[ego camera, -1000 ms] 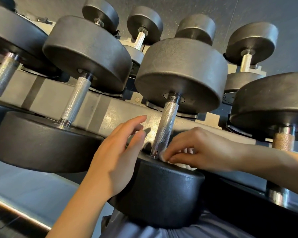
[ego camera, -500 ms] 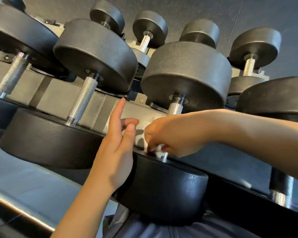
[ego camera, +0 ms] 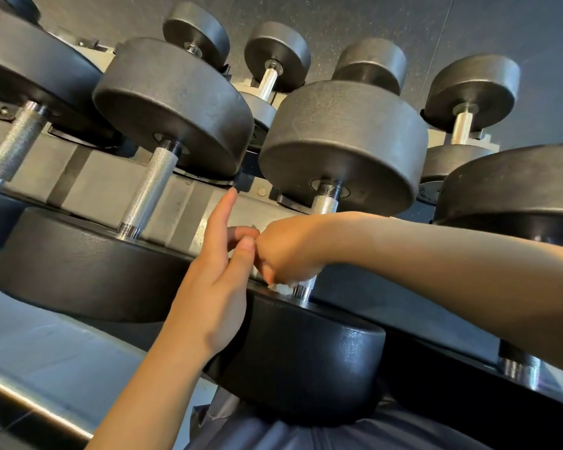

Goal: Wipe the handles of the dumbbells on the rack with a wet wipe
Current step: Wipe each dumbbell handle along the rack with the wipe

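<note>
- The right hand [ego camera: 288, 254], at the centre of the view, is curled round the lower part of the knurled handle [ego camera: 324, 203] of the middle dumbbell [ego camera: 342, 147], its forearm coming in from 3 o'clock.
- A scrap of white wet wipe [ego camera: 281, 288] shows under the curled fingers, just above the dumbbell's near weight [ego camera: 306, 352] at 6 o'clock.
- The left hand [ego camera: 215, 287], reaching up from 7 o'clock, rests its palm against the edge of that near weight; its fingers are loosely extended, forefinger pointing toward 12 o'clock, and it grasps nothing.
- The neighbouring dumbbell [ego camera: 173, 105] sits at 10 o'clock on the grey rack [ego camera: 111, 190], its bare handle [ego camera: 150, 190] well apart from both hands.
- Smaller dumbbells [ego camera: 468, 89] stand on the upper tier at 1 o'clock.
</note>
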